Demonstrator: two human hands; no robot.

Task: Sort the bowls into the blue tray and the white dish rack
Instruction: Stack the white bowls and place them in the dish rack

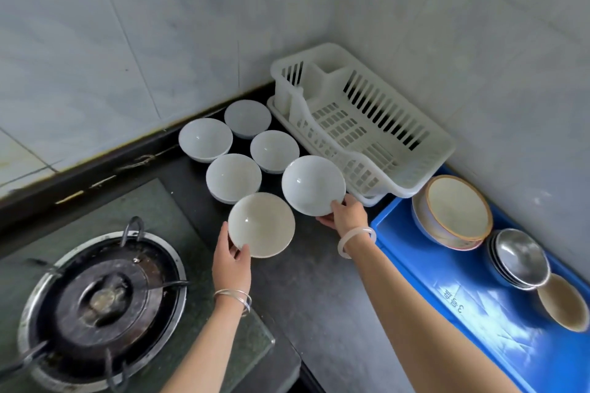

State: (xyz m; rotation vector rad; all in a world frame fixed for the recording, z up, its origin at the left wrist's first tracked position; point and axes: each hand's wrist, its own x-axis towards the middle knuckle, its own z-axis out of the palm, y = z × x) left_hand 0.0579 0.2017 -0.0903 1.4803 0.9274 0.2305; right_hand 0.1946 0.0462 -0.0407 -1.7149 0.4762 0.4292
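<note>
Several white bowls stand on the dark counter, among them one at the back (247,117) and one in the middle (233,176). My left hand (231,260) grips the near rim of a white bowl (261,224), tilted toward me. My right hand (346,214) holds another white bowl (313,185) by its lower edge, also tilted. The white dish rack (364,124) sits in the corner with nothing in it. The blue tray (463,306) lies to the right and holds an orange-rimmed bowl (455,215), stacked metal bowls (518,258) and a beige bowl (563,301).
A gas burner (102,297) on a glass hob fills the lower left. Tiled walls close the corner behind the rack and along the tray's right side. Bare dark counter (319,290) lies between my arms.
</note>
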